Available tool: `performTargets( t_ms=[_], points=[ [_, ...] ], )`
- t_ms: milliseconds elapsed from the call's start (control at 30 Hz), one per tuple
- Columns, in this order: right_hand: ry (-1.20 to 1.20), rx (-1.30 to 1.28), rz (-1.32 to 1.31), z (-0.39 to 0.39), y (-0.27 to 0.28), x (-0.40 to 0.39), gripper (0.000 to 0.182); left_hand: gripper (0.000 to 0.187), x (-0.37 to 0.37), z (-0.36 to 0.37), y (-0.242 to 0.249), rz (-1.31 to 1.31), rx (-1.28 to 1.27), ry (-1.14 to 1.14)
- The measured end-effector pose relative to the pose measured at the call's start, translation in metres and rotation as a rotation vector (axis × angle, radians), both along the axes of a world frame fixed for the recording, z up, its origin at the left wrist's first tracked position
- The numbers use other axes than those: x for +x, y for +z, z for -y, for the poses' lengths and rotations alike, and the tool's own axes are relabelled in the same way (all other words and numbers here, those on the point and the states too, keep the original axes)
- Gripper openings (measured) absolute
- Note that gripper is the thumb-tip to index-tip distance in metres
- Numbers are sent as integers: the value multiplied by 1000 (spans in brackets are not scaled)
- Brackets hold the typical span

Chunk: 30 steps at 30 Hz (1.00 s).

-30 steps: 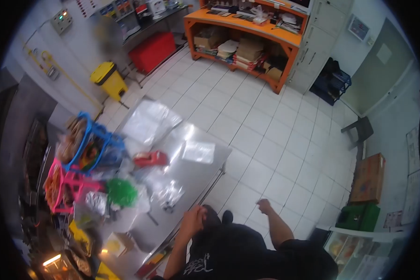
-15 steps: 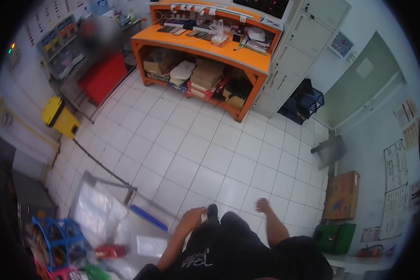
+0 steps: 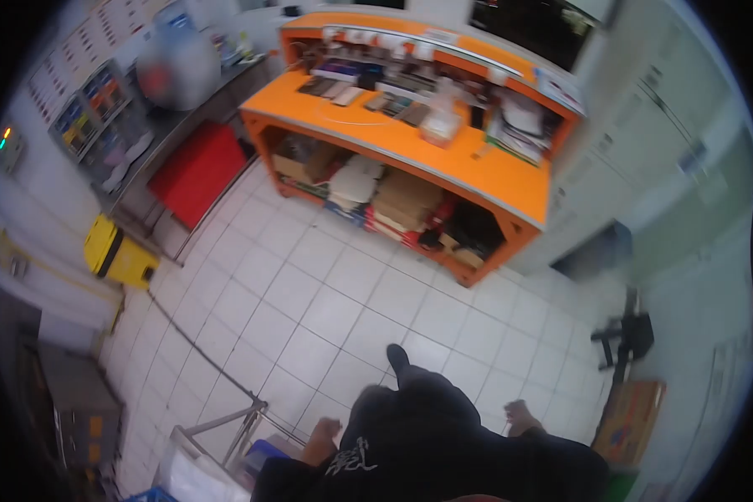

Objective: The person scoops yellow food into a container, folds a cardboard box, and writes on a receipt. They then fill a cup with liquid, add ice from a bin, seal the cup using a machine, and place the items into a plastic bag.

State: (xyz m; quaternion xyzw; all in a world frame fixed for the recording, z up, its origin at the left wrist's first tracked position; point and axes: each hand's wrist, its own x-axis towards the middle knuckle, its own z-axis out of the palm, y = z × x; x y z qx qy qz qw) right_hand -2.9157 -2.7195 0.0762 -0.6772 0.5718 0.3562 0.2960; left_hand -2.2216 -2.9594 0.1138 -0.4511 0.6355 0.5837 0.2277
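Observation:
My left hand (image 3: 322, 438) hangs low beside the dark trousers, near the metal-framed cart at lower left. Its fingers are curled in; whatever they hold, if anything, is hidden. On the other side, my right hand (image 3: 522, 417) hangs with loosely bent fingers somewhat apart, and nothing shows in it. One dark shoe (image 3: 397, 358) is stretched forward on the tiles. The cart's metal frame (image 3: 226, 425) carries clear plastic (image 3: 194, 479) and a blue object (image 3: 265, 452) close to my left hand.
An orange workbench (image 3: 376, 138) stands ahead, with phone-like devices on top and boxes below. At left are a yellow bin (image 3: 119, 253) and a red panel (image 3: 199, 173). Lockers (image 3: 623, 142) stand at right, with a black stand (image 3: 625, 340) and a cardboard box (image 3: 632, 421).
The workbench looks larger and nearer, and the cart has slipped toward the bottom edge. A foot now reaches forward. My left hand has drawn back; my right hand appears lower and further right.

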Motion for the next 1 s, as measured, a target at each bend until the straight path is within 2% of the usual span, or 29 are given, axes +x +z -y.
performTargets(
  t_ms=[33,67,100,133,167,200,233,267,300,333,400,500,567,633,667,700,733,767,833,867,933,1000],
  points=[
    [104,-14,-128,99,-8,18,12,46,9,-11,22,33,146,125],
    [206,-24,-250,183,-14,52,12,46,16,-21,34,79,187,312],
    [-275,-210,-156,263,-100,54,17,45,20,-27,46,119,230,484],
    [-719,-484,46,342,-141,72,23,45,22,-23,53,147,252,625],
    [-518,-90,60,466,-51,107,28,44,24,-15,55,163,264,736],
    [-682,-222,220,553,-43,139,33,44,25,-5,55,174,269,830],
    [-890,-140,571,646,-84,141,31,43,25,7,56,181,272,908],
    [-887,-146,753,722,-19,197,46,43,26,20,53,190,266,972],
    [-793,-87,931,796,20,230,44,43,27,40,46,189,253,1007],
    [-775,-143,1062,854,59,270,39,42,28,61,37,181,236,1043],
    [-806,-345,997,940,146,354,26,41,37,127,12,161,164,1062],
    [-689,-429,1096,1023,143,416,17,40,61,261,-16,137,15,981],
    [-636,-275,1012,1041,140,448,10,39,88,355,-31,148,-92,893],
    [-277,-288,790,1046,71,463,9,38,125,468,-44,189,-148,930],
    [-276,102,657,1047,80,475,15,38,147,527,-51,191,-153,1035],
    [-323,-75,754,1032,59,487,19,36,154,592,-17,-56,-64,1573],
    [-373,-256,843,1031,41,500,23,36,170,654,10,-152,-208,1594],
    [-373,-256,844,1062,44,515,23,38,194,710,8,-158,-317,1540],
    [-305,-39,757,1123,55,537,28,38,229,813,39,-190,-323,1524],
    [-313,-29,753,1153,62,551,28,37,238,853,63,-201,-378,1535],
    [-74,-17,623,1233,86,594,31,37,263,915,68,-240,-355,1594],
    [-66,-78,721,1311,107,632,32,40,290,948,38,-163,-260,1607]
  ],
)
